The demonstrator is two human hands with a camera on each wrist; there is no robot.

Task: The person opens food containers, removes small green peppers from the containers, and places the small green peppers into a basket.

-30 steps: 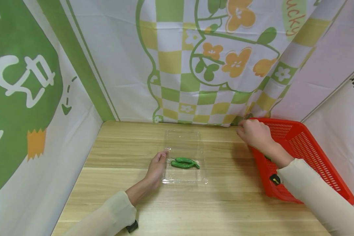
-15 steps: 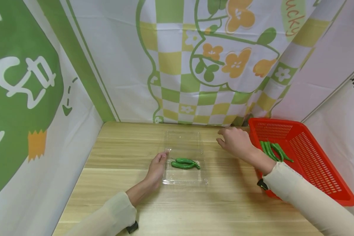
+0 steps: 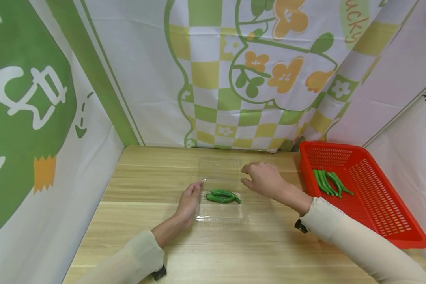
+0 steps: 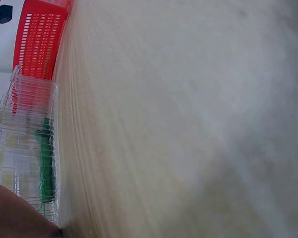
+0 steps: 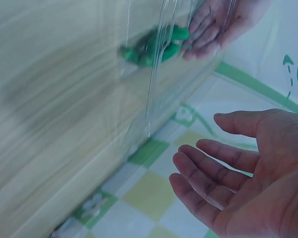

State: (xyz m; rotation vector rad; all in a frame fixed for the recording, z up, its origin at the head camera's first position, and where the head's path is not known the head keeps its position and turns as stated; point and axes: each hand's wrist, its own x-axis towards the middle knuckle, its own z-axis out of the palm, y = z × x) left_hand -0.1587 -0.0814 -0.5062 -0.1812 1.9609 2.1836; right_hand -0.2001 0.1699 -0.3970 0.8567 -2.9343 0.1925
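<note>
A transparent plastic clamshell box [image 3: 221, 217] lies unfolded on the wooden table. Two green chili peppers [image 3: 220, 199] lie side by side in its near half. My left hand [image 3: 187, 205] rests against the box's left side, fingers extended along the wall; the right wrist view shows those fingers [image 5: 203, 37] through the plastic. My right hand [image 3: 264, 179] hovers just right of the box's far half, nothing in it. In the right wrist view its fingers [image 5: 203, 173] are spread and slightly bent, the palm bare.
At the right stands a red perforated basket [image 3: 387, 197] with several green chili peppers [image 3: 335, 183] in its far left part. Printed curtains [image 3: 230, 98] close off the table's back and both sides. The wooden tabletop [image 3: 138, 228] extends around the box.
My right hand has moved left from over the basket's rim to beside the box, uncovering the peppers in the basket. My left hand, the box and its two peppers have stayed in place.
</note>
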